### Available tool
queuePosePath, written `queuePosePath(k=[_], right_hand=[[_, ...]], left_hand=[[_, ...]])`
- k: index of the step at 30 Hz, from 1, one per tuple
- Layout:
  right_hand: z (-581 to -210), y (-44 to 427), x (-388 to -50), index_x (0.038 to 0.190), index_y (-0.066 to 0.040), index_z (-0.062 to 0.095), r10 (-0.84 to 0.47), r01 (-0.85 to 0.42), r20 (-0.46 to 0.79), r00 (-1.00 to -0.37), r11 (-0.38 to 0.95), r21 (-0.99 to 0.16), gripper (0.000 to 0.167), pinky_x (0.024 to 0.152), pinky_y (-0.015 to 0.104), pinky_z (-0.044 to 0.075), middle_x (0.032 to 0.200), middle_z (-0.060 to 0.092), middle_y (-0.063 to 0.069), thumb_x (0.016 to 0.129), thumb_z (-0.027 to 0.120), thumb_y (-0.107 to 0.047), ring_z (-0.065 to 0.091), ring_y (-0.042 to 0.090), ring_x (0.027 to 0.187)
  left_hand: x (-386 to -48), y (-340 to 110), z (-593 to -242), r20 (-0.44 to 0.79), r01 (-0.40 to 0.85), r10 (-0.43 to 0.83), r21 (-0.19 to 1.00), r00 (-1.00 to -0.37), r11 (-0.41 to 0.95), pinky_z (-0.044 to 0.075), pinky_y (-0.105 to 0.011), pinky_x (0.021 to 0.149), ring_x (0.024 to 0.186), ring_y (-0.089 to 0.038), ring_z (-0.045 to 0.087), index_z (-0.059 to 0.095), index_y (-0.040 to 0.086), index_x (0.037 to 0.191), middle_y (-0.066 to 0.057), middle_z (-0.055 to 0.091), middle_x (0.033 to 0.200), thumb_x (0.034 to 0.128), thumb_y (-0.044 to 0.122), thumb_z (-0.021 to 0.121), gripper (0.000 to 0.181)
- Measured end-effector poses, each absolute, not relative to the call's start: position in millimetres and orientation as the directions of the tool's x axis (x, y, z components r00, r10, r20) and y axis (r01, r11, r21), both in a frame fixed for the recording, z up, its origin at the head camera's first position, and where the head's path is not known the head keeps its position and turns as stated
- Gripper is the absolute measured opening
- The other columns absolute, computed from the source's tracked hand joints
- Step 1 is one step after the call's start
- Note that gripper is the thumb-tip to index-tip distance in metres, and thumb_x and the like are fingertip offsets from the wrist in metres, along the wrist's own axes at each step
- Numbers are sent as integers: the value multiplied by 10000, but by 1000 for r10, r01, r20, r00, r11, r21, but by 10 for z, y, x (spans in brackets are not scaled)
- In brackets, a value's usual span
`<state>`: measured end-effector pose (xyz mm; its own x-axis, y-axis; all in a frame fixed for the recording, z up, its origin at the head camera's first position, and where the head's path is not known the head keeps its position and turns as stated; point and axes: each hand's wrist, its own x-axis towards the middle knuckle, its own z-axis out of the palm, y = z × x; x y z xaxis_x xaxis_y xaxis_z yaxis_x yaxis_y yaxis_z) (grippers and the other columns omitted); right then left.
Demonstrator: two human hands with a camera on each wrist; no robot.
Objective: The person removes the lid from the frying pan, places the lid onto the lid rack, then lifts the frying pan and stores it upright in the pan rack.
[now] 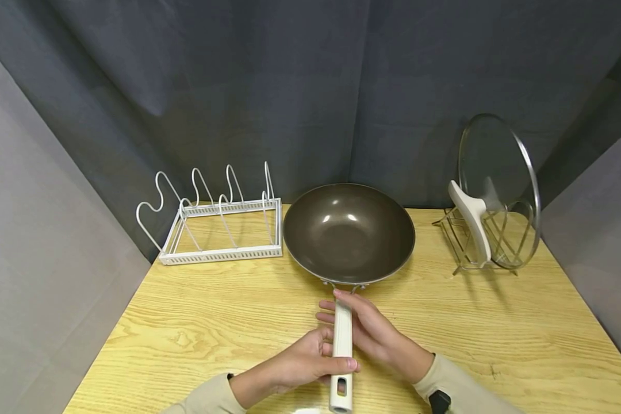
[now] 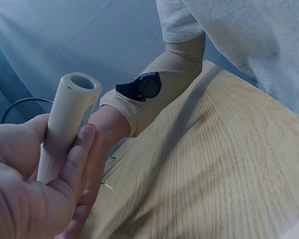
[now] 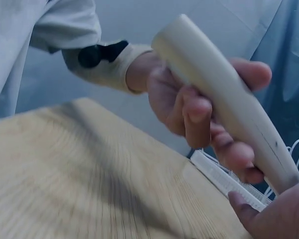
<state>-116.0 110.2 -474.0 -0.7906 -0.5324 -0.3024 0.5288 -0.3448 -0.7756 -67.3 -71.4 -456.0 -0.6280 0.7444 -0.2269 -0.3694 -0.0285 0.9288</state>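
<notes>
A dark brown wok (image 1: 349, 233) with a cream handle (image 1: 343, 339) lies at the middle, its handle pointing toward the person. My left hand (image 1: 300, 365) grips the handle near its end, thumb across the top. Its fingers curl beneath the handle (image 3: 214, 79) in the right wrist view. Farther up, near the wok, my right hand (image 1: 375, 333) has its thumb against the handle, with extended fingers passing below it. In the left wrist view the handle's holed end (image 2: 72, 107) rises between the palm and fingers.
To the wok's left stands a white wire rack (image 1: 222, 253) with several upright loops. At the right, a glass lid (image 1: 502, 172) with a cream grip leans upright in a small metal stand (image 1: 457, 241). Dark curtain (image 1: 290, 86) hangs behind the wooden table (image 1: 186, 322).
</notes>
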Motion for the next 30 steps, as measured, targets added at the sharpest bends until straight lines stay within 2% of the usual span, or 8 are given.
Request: queuePosePath(k=[3, 7, 11, 13, 16, 20, 26, 30], right_hand=[[-4683, 1035, -1164, 1467, -42, 112, -532, 550, -312, -787, -377, -745, 602, 1189, 544, 303, 1580, 214, 332, 1079, 492, -301, 409, 447, 1425], [-4631, 968, -1161, 1350, -111, 239, -492, 551, -333, -805, -408, -728, 450, 1092, 539, 442, 1505, 344, 275, 1066, 539, -290, 550, 371, 1319], [-4628, 928, -1157, 1313, -91, 292, -451, 548, -362, -816, -402, -734, 420, 995, 428, 540, 1387, 497, 183, 1059, 565, -284, 644, 267, 1181], [-4634, 914, -1155, 1303, -73, 320, -442, 550, -374, -815, -388, -740, 397, 906, 323, 573, 1322, 567, 122, 1065, 557, -286, 672, 189, 1073], [-4647, 890, -1158, 1266, -68, 383, -432, 553, -384, -816, -389, -737, 320, 729, 188, 538, 1206, 641, 41, 1078, 534, -278, 638, 76, 846], [-4646, 853, -1151, 1139, -74, 479, -391, 548, -403, -827, -403, -733, 245, 593, 139, 451, 1021, 666, -27, 1076, 540, -303, 515, 28, 634], [-4634, 803, -1135, 866, -130, 495, -305, 535, -443, -843, -398, -745, 309, 494, 134, 410, 669, 504, -92, 1024, 630, -358, 470, 8, 496], [-4624, 784, -1130, 796, -159, 450, -285, 527, -446, -848, -385, -757, 341, 480, 137, 388, 613, 449, -100, 1016, 647, -329, 449, 6, 483]], left_hand=[[-679, -711, -4558, -224, -355, 746, 935, -627, -18, 605, -346, 814, 885, -180, 713, 476, -76, 1312, -290, 695, 1131, 1010, 108, 637, 388], [-685, -719, -4554, -218, -339, 750, 941, -624, -8, 601, -364, 838, 975, -259, 714, 509, -39, 1305, -317, 676, 1178, 1018, 110, 626, 343], [-691, -727, -4544, -214, -323, 756, 946, -619, 3, 603, -359, 831, 973, -253, 723, 510, -26, 1313, -324, 674, 1174, 1019, 113, 626, 346], [-691, -729, -4541, -213, -319, 758, 948, -616, 6, 604, -347, 823, 943, -211, 726, 529, -54, 1297, -312, 684, 1159, 1017, 112, 629, 340], [-685, -729, -4540, -219, -329, 756, 944, -617, 4, 602, -324, 815, 903, -156, 723, 559, -100, 1254, -291, 697, 1142, 1013, 113, 637, 331], [-671, -734, -4533, -230, -348, 746, 937, -625, -3, 597, -288, 791, 877, -131, 712, 553, -105, 1245, -210, 729, 1078, 1011, 117, 642, 335], [-629, -716, -4522, -240, -377, 737, 926, -632, -23, 572, -237, 725, 816, -115, 687, 505, -29, 1251, -43, 696, 942, 1012, 120, 641, 313], [-589, -703, -4519, -238, -377, 744, 926, -624, -20, 563, -223, 707, 792, -107, 673, 433, -32, 1305, -37, 687, 930, 1015, 120, 631, 382]])
